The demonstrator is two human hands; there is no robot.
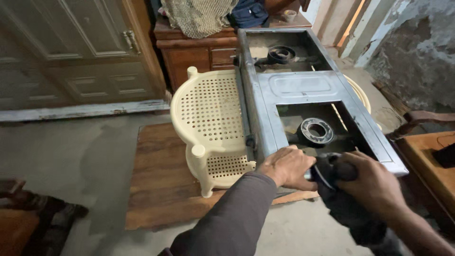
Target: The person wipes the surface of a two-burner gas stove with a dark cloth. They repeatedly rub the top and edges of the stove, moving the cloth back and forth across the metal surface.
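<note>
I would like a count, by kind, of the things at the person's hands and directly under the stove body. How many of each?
Metal stove body: 1
Round burner rings: 2, near and far
Dark cloth: 1, in the right hand; the left hand rests on the stove edge
Cream perforated plastic stool: 1
Wooden board: 1
Total: 6

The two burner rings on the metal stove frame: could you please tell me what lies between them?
In the head view, a flat raised metal panel of the stove frame lies between the far burner ring and the near burner ring; nothing rests on it.
</note>
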